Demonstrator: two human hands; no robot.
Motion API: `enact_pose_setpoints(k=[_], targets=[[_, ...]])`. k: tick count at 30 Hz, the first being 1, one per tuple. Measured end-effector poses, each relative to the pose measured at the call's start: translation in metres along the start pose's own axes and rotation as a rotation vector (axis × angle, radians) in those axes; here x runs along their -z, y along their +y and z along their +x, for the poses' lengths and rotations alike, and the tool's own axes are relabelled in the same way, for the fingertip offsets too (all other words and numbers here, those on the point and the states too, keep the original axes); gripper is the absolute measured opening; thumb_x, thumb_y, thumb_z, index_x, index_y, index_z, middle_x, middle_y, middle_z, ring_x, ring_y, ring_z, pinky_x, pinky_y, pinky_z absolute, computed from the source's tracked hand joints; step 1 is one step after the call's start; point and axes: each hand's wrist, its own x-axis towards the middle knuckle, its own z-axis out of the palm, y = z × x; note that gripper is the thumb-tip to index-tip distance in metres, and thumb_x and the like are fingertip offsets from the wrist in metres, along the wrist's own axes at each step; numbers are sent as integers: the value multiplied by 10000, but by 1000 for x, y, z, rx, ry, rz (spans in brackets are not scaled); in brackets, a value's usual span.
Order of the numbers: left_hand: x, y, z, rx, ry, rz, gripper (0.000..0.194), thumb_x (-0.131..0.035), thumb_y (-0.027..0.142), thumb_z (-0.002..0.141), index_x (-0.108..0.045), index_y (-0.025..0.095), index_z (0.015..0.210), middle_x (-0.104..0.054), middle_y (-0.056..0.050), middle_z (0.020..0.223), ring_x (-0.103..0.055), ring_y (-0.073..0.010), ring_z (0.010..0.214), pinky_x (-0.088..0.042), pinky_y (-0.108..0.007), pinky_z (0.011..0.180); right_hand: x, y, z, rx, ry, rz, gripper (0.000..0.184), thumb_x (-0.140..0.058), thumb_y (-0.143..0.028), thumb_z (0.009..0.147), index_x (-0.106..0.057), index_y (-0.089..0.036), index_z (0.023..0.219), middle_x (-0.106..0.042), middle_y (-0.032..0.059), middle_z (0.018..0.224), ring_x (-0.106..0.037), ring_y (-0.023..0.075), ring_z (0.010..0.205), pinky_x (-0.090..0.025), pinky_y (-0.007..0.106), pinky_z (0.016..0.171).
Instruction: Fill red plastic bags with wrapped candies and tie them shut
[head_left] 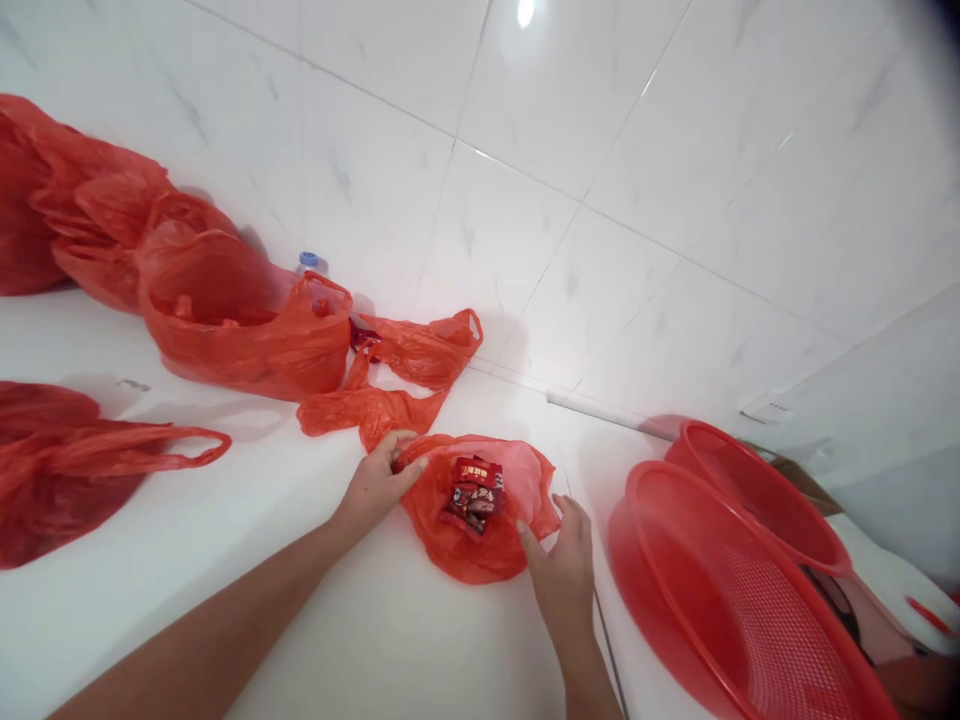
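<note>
A small red plastic bag point(517, 485) lies open on the white counter, with several dark red snack packets point(474, 492) inside. My left hand point(375, 485) pinches the bag's left rim, fingers curled on the plastic. My right hand point(564, 570) grips the bag's right edge between thumb and fingers. Both hands hold the bag's mouth spread apart.
Two stacked red mesh baskets point(720, 580) sit at the right. Several other red plastic bags lie around: a large one point(240, 320) with a blue-capped bottle point(309, 262) behind it, crumpled ones point(405, 375) beyond the hands, one point(67, 470) at far left. White tiled wall behind.
</note>
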Motion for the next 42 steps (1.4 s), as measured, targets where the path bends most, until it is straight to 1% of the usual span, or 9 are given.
enact_pose_setpoints(k=[6, 10, 13, 17, 24, 28, 33, 37, 42], targets=[[16, 43, 1, -82, -172, -58, 535, -657, 370, 715, -462, 226, 1191, -443, 64, 668, -483, -113, 591, -428, -236, 552, 29, -16, 20, -119, -128, 411, 255, -557, -419, 800, -635, -196, 897, -643, 55, 947, -580, 226, 899, -451, 349, 795], [31, 97, 4, -256, -105, -245, 470, -661, 298, 741, -462, 228, 1161, -467, 71, 659, -478, -83, 562, -411, -202, 531, 66, -30, 37, -206, 121, 767, 202, -612, -373, 778, -634, -196, 874, -664, 32, 932, -601, 191, 873, -455, 329, 791], [39, 132, 0, -369, 3, -306, 443, -670, 270, 736, -487, 216, 1135, -553, 43, 704, -540, -99, 597, -453, -222, 564, 85, -33, 45, -149, 255, 1003, 140, -635, -316, 769, -617, -201, 847, -658, 16, 912, -608, 161, 848, -457, 349, 820], [39, 155, 0, -487, 75, -321, 437, -680, 240, 723, -504, 218, 1122, -571, 42, 691, -560, -100, 587, -468, -221, 556, 95, -36, 54, -96, 249, 1067, 122, -638, -292, 774, -619, -197, 849, -654, 23, 905, -612, 155, 834, -465, 361, 817], [29, 183, 25, -511, 89, -270, 385, -666, 196, 729, -519, 208, 1085, -553, 55, 656, -549, -79, 545, -419, -171, 467, 105, -60, 81, -27, 185, 1136, 132, -661, -292, 757, -604, -182, 803, -673, 48, 895, -611, 228, 998, -442, 417, 865], [35, 201, 9, -696, 163, -299, 397, -663, 162, 747, -514, 208, 1113, -559, 53, 690, -558, -71, 583, -434, -171, 494, 118, -71, 73, 135, 283, 1133, 82, -605, -275, 806, -597, -198, 829, -680, 43, 890, -634, 223, 940, -452, 446, 851], [50, 180, -16, -812, 89, -175, 425, -686, 153, 732, -540, 231, 1124, -564, 26, 755, -564, -96, 687, -482, -198, 573, 108, -47, 49, 107, 193, 1050, 106, -634, -282, 782, -619, -208, 856, -684, 47, 906, -633, 226, 925, -447, 487, 888], [66, 122, -17, -613, 3, -23, 577, -720, 241, 699, -474, 311, 1216, -545, -42, 1136, -549, -203, 1023, -514, -329, 827, 81, -2, 33, 2, -56, 869, 376, -714, -335, 687, -600, -243, 1034, -611, 96, 1171, -582, 269, 1062, -437, 477, 919], [75, 38, -16, -365, -115, -24, 894, -765, 475, 598, -331, 329, 1366, -323, -95, 1455, -321, -356, 1315, -370, -492, 1028, 49, 49, 29, 16, -348, 727, 722, -746, -309, 646, -424, -313, 1292, -375, 98, 1430, -375, 281, 1300, -318, 519, 1034]])
